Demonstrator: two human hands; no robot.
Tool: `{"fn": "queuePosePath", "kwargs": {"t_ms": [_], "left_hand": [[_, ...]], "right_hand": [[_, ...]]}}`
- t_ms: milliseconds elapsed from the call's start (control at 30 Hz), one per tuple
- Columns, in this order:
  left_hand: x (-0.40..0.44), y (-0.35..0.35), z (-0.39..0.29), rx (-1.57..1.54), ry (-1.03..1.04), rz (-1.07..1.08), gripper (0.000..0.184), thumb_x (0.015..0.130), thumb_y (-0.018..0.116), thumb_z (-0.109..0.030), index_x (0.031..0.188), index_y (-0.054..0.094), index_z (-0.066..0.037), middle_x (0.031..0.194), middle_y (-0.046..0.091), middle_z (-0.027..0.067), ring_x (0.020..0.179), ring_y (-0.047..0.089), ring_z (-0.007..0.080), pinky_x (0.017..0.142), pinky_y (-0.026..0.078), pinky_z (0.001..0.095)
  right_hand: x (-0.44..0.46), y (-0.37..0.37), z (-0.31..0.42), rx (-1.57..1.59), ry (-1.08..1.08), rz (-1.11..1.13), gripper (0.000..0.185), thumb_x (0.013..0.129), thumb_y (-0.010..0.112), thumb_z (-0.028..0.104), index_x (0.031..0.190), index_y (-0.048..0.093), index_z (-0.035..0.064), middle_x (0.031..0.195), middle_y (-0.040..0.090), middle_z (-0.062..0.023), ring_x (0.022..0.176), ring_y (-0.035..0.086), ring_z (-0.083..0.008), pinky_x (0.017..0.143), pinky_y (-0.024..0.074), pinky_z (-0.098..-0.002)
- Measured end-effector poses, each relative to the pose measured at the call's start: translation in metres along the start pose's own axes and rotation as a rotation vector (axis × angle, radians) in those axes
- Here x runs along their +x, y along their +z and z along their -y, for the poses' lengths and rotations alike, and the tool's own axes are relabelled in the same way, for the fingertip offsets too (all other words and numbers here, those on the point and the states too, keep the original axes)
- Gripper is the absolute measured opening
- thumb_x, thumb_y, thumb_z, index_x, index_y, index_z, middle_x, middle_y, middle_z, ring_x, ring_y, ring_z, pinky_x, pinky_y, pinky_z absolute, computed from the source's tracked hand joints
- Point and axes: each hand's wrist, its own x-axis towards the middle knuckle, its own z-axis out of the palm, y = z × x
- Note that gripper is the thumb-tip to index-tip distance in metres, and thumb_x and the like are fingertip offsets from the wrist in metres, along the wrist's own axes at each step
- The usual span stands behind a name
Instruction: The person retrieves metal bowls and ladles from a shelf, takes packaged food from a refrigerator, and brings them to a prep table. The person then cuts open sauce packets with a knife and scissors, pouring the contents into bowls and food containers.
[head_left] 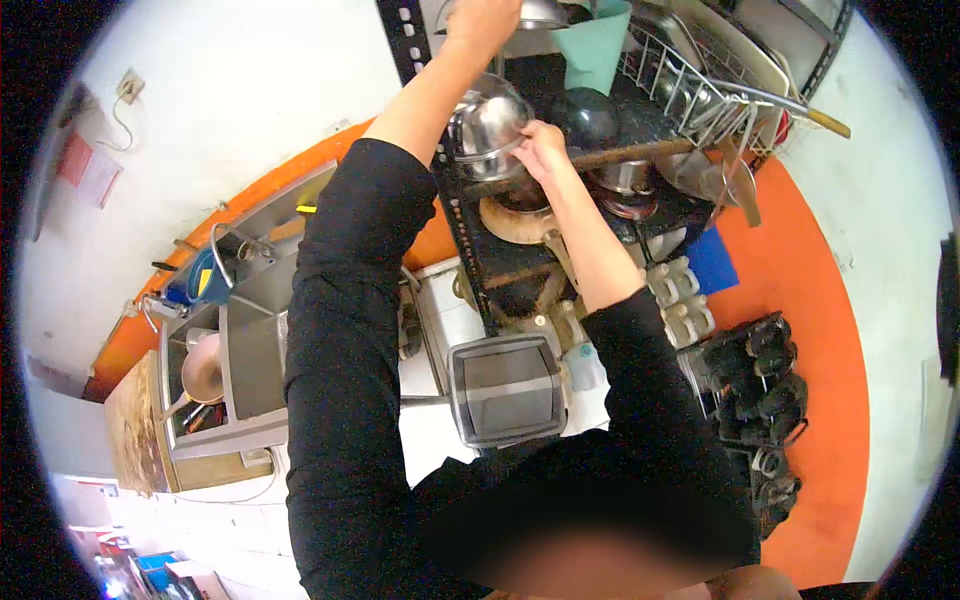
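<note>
High on a dark metal shelf, a shiny steel bowl (495, 115) sits with its rounded side showing. My right hand (543, 150) grips its rim at the right side, fingers pressed together. My left hand (484, 22) reaches up to the top edge of the view, beside another metal bowl (540, 14); its fingertips are cut off, so what it holds, if anything, is hidden. A pale green container (595, 50) and a black rounded bowl (585, 118) are just right of the steel bowl.
A wire dish rack (690, 90) with kitchenware stands at the upper right. Pans, including a tan one (518, 220), are on the shelf below. A grey bin (507, 390) and plastic jugs (683, 300) are on the floor. A metal sink (255, 365) is at left.
</note>
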Motion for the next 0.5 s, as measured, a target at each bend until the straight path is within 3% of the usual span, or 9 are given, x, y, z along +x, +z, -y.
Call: {"fn": "queuePosePath", "kwargs": {"t_ms": [33,133,200,233,267,333,400,467,500], "left_hand": [[0.004,-0.002,0.005,0.0,0.018,-0.036,0.044,0.08,0.045,-0.019,0.124,0.045,-0.011,0.112,0.053,0.0169,0.1,0.053,0.0357,0.07,0.052,0.0337],[0.009,-0.007,0.015,-0.004,0.024,-0.031,0.044,0.081,0.044,-0.018,0.125,0.043,-0.01,0.114,0.051,0.018,0.103,0.051,0.0362,0.073,0.051,0.0344],[0.003,-0.002,0.017,0.138,0.092,-0.132,0.046,0.082,0.043,-0.019,0.127,0.041,-0.008,0.115,0.05,0.0188,0.102,0.051,0.0371,0.072,0.051,0.0339],[-0.004,-0.002,0.016,0.109,0.066,-0.188,0.038,0.083,0.046,-0.016,0.119,0.047,-0.005,0.109,0.054,0.0168,0.097,0.054,0.031,0.069,0.051,0.0336],[-0.012,-0.003,0.013,0.1,0.075,-0.183,0.038,0.083,0.046,-0.016,0.119,0.047,-0.005,0.109,0.054,0.0168,0.097,0.054,0.031,0.069,0.051,0.0336],[-0.031,0.018,-0.001,-0.083,-0.027,0.056,0.046,0.085,0.046,-0.019,0.129,0.037,-0.009,0.121,0.045,0.0227,0.104,0.048,0.0476,0.049,0.052,0.0525],[-0.076,0.042,-0.035,0.044,-0.095,0.215,0.065,0.079,0.057,-0.03,0.135,0.029,-0.011,0.133,0.03,0.0228,0.118,0.034,0.048,0.047,0.052,0.0512],[-0.111,0.017,-0.064,-0.146,-0.15,0.791,0.087,0.07,0.065,-0.037,0.14,0.018,-0.012,0.141,0.02,0.0209,0.124,0.022,0.0507,0.063,0.05,0.0569],[-0.121,0.002,-0.071,-0.165,-0.077,0.991,0.096,0.067,0.067,-0.04,0.141,0.012,-0.013,0.143,0.011,0.0205,0.125,0.016,0.0522,0.074,0.044,0.0604]], "right_hand": [[-0.007,0.0,0.0,0.099,-0.012,0.054,0.024,0.077,0.038,0.0,0.096,0.05,-0.0041,0.093,0.054,-0.0165,0.085,0.057,-0.0297,0.076,0.0486,-0.0465],[-0.019,-0.01,0.0,0.402,-0.111,0.074,0.027,0.08,0.037,0.005,0.101,0.05,-0.0035,0.093,0.055,-0.0148,0.086,0.056,-0.0273,0.077,0.0488,-0.0416],[-0.024,-0.022,0.003,0.623,-0.131,-0.101,0.034,0.08,0.035,0.006,0.108,0.049,-0.0056,0.104,0.056,-0.016,0.098,0.055,-0.0267,0.089,0.0431,-0.0401],[-0.033,-0.027,0.004,0.578,-0.18,-0.25,0.038,0.081,0.035,0.008,0.116,0.046,-0.0027,0.113,0.054,-0.015,0.105,0.051,-0.0275,0.094,0.0398,-0.0403],[-0.051,-0.035,0.001,0.579,-0.205,-0.119,0.038,0.084,0.037,0.014,0.12,0.045,0.0032,0.119,0.05,-0.0125,0.11,0.048,-0.0269,0.096,0.0377,-0.0391],[-0.093,-0.047,0.005,0.607,-0.172,-0.067,0.041,0.086,0.04,0.024,0.122,0.043,0.0069,0.123,0.047,-0.0098,0.113,0.045,-0.0261,0.097,0.0359,-0.0406],[-0.133,-0.07,0.006,0.432,-0.462,0.306,0.045,0.085,0.048,0.026,0.125,0.042,0.0073,0.126,0.046,-0.0102,0.116,0.043,-0.0258,0.095,0.0382,-0.0425],[-0.162,-0.096,0.013,0.396,-0.446,0.26,0.044,0.085,0.047,0.029,0.124,0.044,0.0074,0.125,0.047,-0.0096,0.115,0.044,-0.0254,0.095,0.0384,-0.0418],[-0.174,-0.111,0.018,0.366,-0.421,0.211,0.044,0.085,0.046,0.031,0.123,0.045,0.0076,0.123,0.048,-0.0091,0.114,0.045,-0.0249,0.095,0.0385,-0.0412]]}}
